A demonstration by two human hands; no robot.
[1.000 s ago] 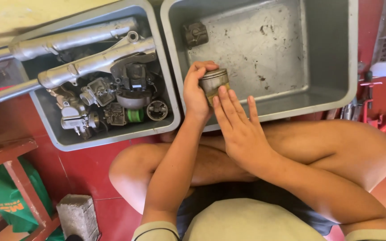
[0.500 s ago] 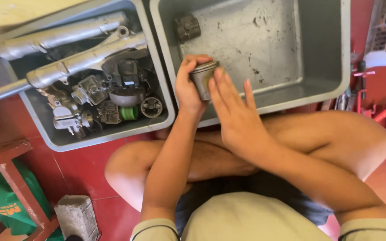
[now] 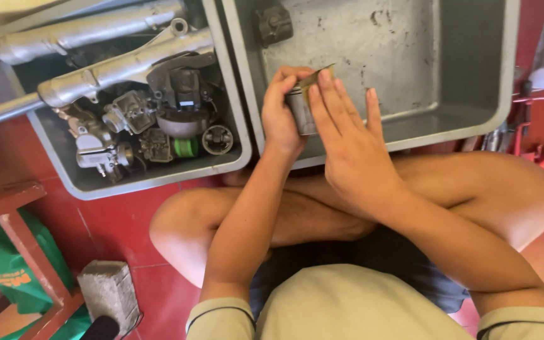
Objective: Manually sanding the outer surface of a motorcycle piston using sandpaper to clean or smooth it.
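Observation:
My left hand grips a small grey metal cylinder upright over the near rim of the right grey tub. My right hand lies against the cylinder's right side with its fingers stretched flat. Those fingers press a thin brownish sheet onto the cylinder's top edge. Most of the sheet is hidden under them. Both forearms cross above my folded bare legs.
The left grey tub holds several metal engine parts and two long silver tubes. A small dark part lies in the right tub's far corner. A red wooden stool, green bag and grey block stand on the red floor at left.
My right hand's fingers have slid up over the cylinder, and the brownish sheet now shows at its top. My left hand keeps its hold on the cylinder.

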